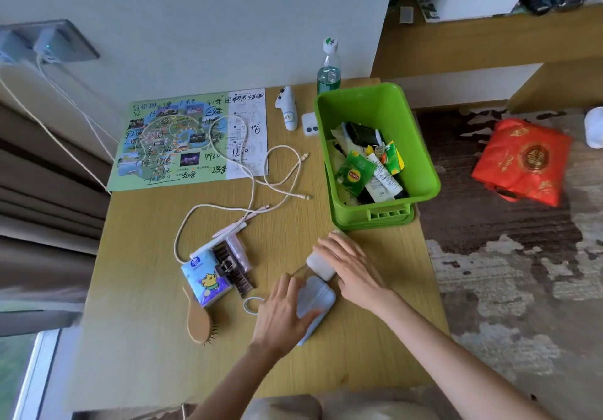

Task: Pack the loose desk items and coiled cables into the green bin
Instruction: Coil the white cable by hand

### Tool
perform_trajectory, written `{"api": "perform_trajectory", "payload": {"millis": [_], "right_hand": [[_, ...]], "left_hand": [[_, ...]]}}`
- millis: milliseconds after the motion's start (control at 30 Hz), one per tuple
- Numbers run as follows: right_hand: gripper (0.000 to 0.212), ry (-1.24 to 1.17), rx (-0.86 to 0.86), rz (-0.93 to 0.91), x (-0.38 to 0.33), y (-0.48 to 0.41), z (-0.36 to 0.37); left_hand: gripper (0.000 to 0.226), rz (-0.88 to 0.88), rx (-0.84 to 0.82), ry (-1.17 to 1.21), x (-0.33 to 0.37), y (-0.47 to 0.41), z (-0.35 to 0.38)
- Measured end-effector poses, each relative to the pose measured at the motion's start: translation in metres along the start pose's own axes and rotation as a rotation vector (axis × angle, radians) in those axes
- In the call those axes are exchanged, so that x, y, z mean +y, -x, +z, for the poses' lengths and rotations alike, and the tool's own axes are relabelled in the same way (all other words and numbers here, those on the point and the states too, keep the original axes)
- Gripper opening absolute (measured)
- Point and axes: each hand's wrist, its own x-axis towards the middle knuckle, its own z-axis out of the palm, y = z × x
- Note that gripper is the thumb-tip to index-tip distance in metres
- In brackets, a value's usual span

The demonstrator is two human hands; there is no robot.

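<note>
The green bin (421, 145) stands at the desk's right edge, holding tea packets, tubes and sachets. My left hand (284, 315) grips a pale blue ribbed power bank (318, 295) lying on the desk. My right hand (349, 263) rests on a small white charger block (319, 264) just beyond the power bank. A thin pale cable loop (251, 304) pokes out left of my left hand. Loose white cables (261, 171) sprawl across the desk's middle, uncoiled. A blue tissue pack (204, 277), a dark comb (235, 266) and a wooden hairbrush (197, 318) lie to the left.
A green map sheet (182, 139) lies at the back left. A white controller (287, 108), a small white two-button device (310, 124) and a water bottle (329, 70) stand behind the bin. Chargers hang from a wall socket (49, 47). A red bag (522, 162) lies on the floor.
</note>
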Motion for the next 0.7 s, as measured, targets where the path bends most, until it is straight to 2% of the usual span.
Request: {"api": "perform_trajectory", "payload": {"millis": [133, 300, 400, 500, 600, 700], "right_hand": [[0.070, 0.049, 0.013, 0.047, -0.001, -0.008, 0.004], [0.056, 0.046, -0.048, 0.137, 0.004, -0.010, 0.005], [0.062, 0.007, -0.057, 0.205, 0.006, -0.009, 0.001], [0.060, -0.189, -0.001, 0.330, 0.006, -0.005, -0.012], [0.053, -0.418, 0.070, 0.412, 0.003, 0.003, -0.029], [0.058, -0.504, 0.107, 0.417, -0.008, 0.014, -0.050]], "left_hand": [[0.080, -0.035, -0.033, -0.111, 0.007, 0.005, 0.011], [0.064, -0.029, 0.019, -0.185, 0.013, 0.001, 0.015], [0.065, -0.019, 0.056, -0.136, 0.011, 0.001, 0.009], [0.067, -0.008, 0.078, -0.006, 0.006, 0.004, -0.010], [0.062, -0.013, 0.075, 0.259, 0.003, 0.000, -0.043], [0.053, -0.036, 0.071, 0.565, 0.007, -0.010, -0.085]]}}
